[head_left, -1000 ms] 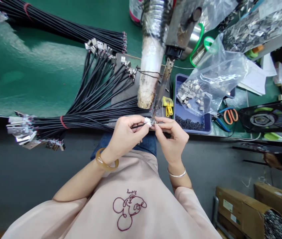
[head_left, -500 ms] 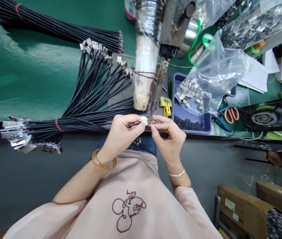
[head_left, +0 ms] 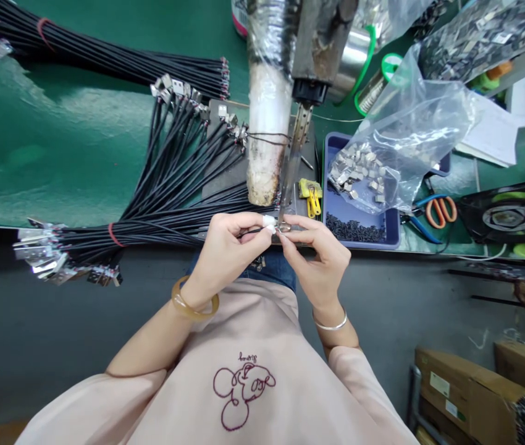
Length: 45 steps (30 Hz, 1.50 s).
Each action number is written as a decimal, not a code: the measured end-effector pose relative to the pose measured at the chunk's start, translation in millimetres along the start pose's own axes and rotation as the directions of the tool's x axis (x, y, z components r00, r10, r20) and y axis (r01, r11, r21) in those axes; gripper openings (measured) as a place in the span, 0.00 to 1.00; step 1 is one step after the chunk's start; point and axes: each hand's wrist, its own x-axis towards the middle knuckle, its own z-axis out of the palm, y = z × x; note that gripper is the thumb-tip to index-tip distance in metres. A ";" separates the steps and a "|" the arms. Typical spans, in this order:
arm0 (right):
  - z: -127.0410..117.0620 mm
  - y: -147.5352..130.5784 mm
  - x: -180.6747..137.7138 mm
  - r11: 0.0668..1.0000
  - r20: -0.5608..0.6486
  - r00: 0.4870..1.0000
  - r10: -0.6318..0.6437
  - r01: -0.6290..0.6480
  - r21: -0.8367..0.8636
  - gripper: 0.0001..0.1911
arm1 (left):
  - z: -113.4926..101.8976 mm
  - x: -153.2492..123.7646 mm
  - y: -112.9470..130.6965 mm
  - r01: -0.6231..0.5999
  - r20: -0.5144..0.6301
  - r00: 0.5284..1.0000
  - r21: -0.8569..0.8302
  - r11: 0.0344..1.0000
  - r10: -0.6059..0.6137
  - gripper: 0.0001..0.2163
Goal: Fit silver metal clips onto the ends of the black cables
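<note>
My left hand (head_left: 233, 242), with white covers on its fingertips, is closed in a pinch on a black cable (head_left: 249, 233) near its end. Close against it, my right hand (head_left: 319, 252) pinches a small metal connector (head_left: 285, 227) with thumb and forefinger. The fingers partly hide where cable and connector meet. Just above them, the soldering iron (head_left: 298, 139) points down at the connector; whether it touches is too small to tell. A wide white wrapped tube (head_left: 268, 136) ends beside the iron. A bundle of black cables (head_left: 160, 230) lies left of my hands.
A blue tray (head_left: 394, 238) at the right holds tiny black parts and a plastic bag (head_left: 411, 136) of metal connectors. Orange-handled pliers (head_left: 441, 210) and a black fan (head_left: 512, 216) are farther right. Yellow clip (head_left: 312, 203) and solder spools (head_left: 352, 59) sit near the iron.
The view has shifted slightly, so the tray and left cable bundle appear a bit farther right. Both hands keep their pinches under the iron; the connector seems slightly turned.
</note>
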 end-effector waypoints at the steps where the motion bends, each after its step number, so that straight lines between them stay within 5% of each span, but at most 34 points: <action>1: -0.3 -1.1 0.0 1.000 -0.002 1.000 -0.011 0.011 -0.010 0.06 | -0.2 0.0 0.3 0.004 0.001 1.000 0.002 1.000 -0.004 0.07; 11: -4.1 -3.8 -4.6 0.996 0.033 0.997 -0.071 0.072 -0.044 0.08 | 0.4 0.7 -8.2 0.040 0.066 0.997 -0.002 0.999 -0.040 0.07; 45: -3.2 -3.7 -2.6 0.999 0.034 0.999 0.030 -0.029 -0.015 0.06 | -0.1 -0.2 -12.1 -0.007 0.092 0.996 -0.008 1.000 0.008 0.09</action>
